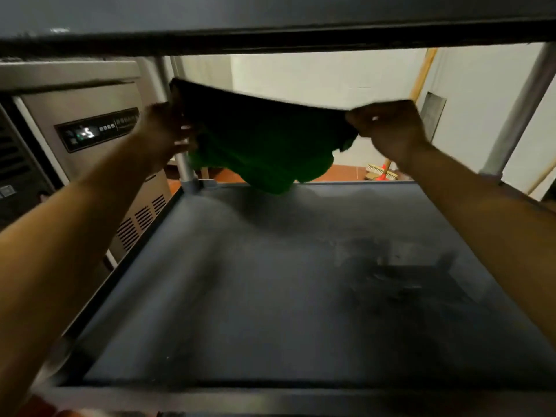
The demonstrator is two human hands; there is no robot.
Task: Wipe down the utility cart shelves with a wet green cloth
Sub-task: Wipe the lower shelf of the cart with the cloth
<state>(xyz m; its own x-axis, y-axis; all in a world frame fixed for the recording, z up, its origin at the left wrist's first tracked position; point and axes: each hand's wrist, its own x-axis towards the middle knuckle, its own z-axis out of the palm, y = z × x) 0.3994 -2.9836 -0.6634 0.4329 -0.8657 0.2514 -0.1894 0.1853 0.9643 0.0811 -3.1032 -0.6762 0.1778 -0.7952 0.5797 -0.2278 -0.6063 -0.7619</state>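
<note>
Both arms are reaching in between two cart levels, and the green cloth [258, 145] is hanging stretched in the air above the far edge of the dark shelf [240, 296], its lower fold sagging close to the shelf without clearly touching it. The left hand [164, 132] is gripping the cloth's left edge with fingers curled around it, while the right hand [388, 127] is pinching the right corner, fingers pressed together. The shelf is carrying nothing but smeared streaks [391, 272] toward its right side.
</note>
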